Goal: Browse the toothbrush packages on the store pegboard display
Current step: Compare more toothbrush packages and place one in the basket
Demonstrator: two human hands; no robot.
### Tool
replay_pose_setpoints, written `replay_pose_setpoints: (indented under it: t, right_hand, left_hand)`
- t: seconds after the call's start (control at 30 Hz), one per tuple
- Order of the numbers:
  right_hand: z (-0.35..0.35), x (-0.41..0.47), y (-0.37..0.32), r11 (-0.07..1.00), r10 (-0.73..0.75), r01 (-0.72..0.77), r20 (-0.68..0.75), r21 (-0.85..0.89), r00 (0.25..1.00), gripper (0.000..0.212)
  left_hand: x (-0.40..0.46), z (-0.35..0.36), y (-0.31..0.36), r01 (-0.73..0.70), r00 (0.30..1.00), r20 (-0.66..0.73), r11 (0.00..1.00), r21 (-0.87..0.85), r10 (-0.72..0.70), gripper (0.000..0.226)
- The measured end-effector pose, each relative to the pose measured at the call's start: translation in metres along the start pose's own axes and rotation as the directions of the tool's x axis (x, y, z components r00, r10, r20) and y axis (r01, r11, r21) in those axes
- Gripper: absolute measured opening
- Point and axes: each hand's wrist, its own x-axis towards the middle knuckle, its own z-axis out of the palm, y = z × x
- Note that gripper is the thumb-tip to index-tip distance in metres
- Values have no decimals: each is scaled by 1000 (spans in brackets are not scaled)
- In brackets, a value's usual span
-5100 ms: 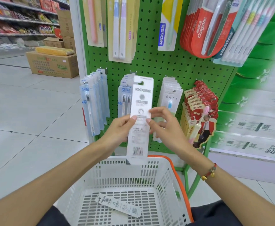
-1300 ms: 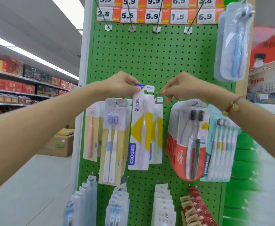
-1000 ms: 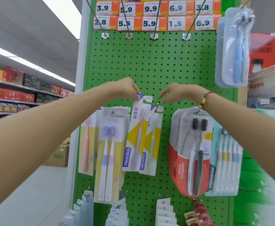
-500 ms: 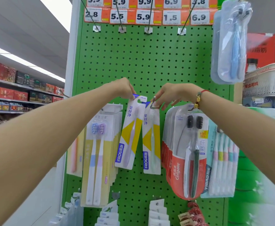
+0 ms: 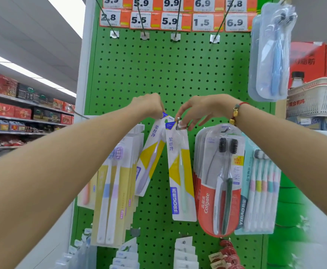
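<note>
Fingers of the left hand (image 5: pixel 149 104) curl around the top corner of a white-and-yellow toothbrush package (image 5: pixel 152 158), which hangs tilted, its lower end swung out to the left and its purple brush visible through the front. Just beside it the right hand (image 5: pixel 199 109) pinches the header of a second FROG package (image 5: pixel 181 175) of the same design, thumb and forefinger closed at the spot where a metal peg hook (image 5: pixel 177 123) pokes through; whether the card's hole sits fully on the hook is hard to tell, since the fingers cover it. This second package hangs nearly upright against the green pegboard (image 5: pixel 168 74), and the tops of the two packages almost touch. A red cord bracelet with gold beads (image 5: pixel 236 113) circles the right wrist. To the left of the tilted package hangs a row of yellow twin-brush packs (image 5: pixel 116 191); to the right, a stack of red Colgate packs (image 5: pixel 220 181) with black-bristled brushes, then a teal multi-brush pack (image 5: pixel 259 191). Orange price tags (image 5: pixel 174 14) line the top of the board, a clear pouch with blue brushes (image 5: pixel 271 53) hangs at the upper right, and stocked store shelves (image 5: pixel 23 113) run along the far left
</note>
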Motion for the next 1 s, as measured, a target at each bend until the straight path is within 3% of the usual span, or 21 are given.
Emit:
replay_pose_setpoints:
  t: [0.1, 0.2, 0.37, 0.63, 0.87, 1.0]
  right_hand:
    - [2, 3, 0, 999, 12, -10, -60, 34, 998, 9]
    - [4, 10, 4, 998, 39, -31, -156, 53, 987, 27]
    - [12, 18, 8, 998, 30, -24, -124, 56, 992, 32]
    - [17, 29, 10, 984, 71, -51, -109, 172, 991, 27]
    - [8, 22, 15, 993, 118, -119, -28, -25, 993, 27]
    - [8, 14, 14, 994, 99, -100, -12, -43, 995, 32]
  left_hand:
    - [3, -1, 6, -59, 996, 66, 997, -48, 62, 26]
    - [3, -5, 6, -71, 994, 73, 993, -95, 79, 27]
    - [6, -4, -2, -42, 991, 114, 973, -228, 70, 28]
    - [9, -1, -14, -41, 981, 172, 965, -257, 87, 30]
    - [14, 14, -1, -53, 968, 225, 970, -236, 108, 33]
    - [12, 11, -4, -36, 950, 296, 979, -199, 95, 36]
